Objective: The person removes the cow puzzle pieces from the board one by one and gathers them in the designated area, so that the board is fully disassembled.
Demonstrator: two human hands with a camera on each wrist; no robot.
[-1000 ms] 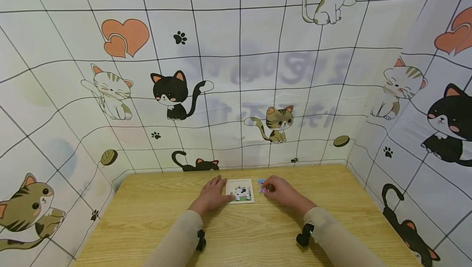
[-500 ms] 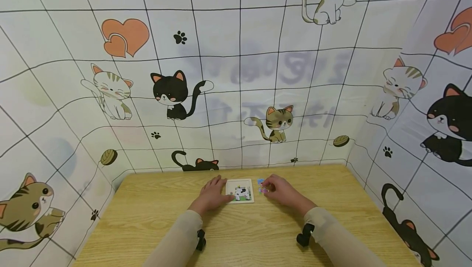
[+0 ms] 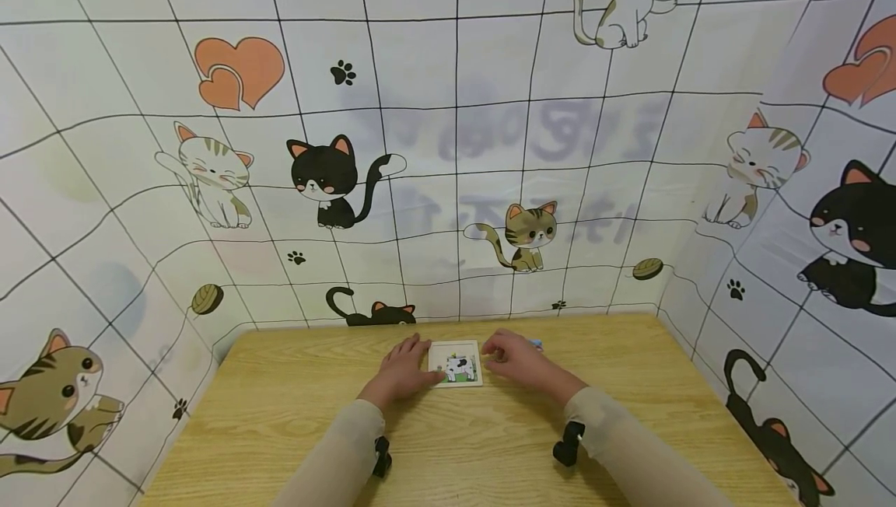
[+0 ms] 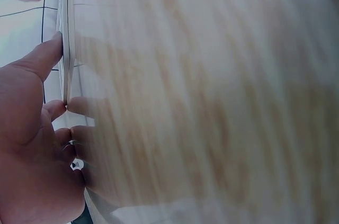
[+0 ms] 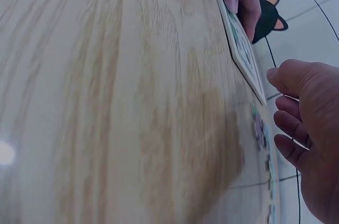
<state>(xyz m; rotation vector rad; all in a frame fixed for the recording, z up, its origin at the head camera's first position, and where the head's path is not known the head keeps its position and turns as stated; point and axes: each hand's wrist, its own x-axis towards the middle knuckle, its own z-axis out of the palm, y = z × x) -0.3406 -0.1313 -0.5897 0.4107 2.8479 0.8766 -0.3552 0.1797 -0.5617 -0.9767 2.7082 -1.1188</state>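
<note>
A shallow white-framed puzzle tray (image 3: 455, 344) with a cow picture lies flat near the back of the table. My left hand (image 3: 402, 371) rests along its left side, fingers stretched away and thumb over the near left corner. In the left wrist view the thumb (image 4: 50, 52) meets the board's edge. My right hand (image 3: 514, 358) hovers beside the tray's right edge with bent fingers. In the right wrist view small coloured puzzle pieces (image 5: 259, 131) lie below that right hand (image 5: 312, 128). I cannot tell whether a piece sits between its fingertips.
A blue piece (image 3: 537, 344) shows just behind the right hand. The wooden table (image 3: 448, 445) ends at a white wall cloth (image 3: 420, 180) printed with cats. Black wrist cameras (image 3: 381, 456) sit at both cuffs.
My right hand has shifted left from the loose pieces to the tray's right edge, uncovering a blue piece behind it. The left hand and tray stay put.
</note>
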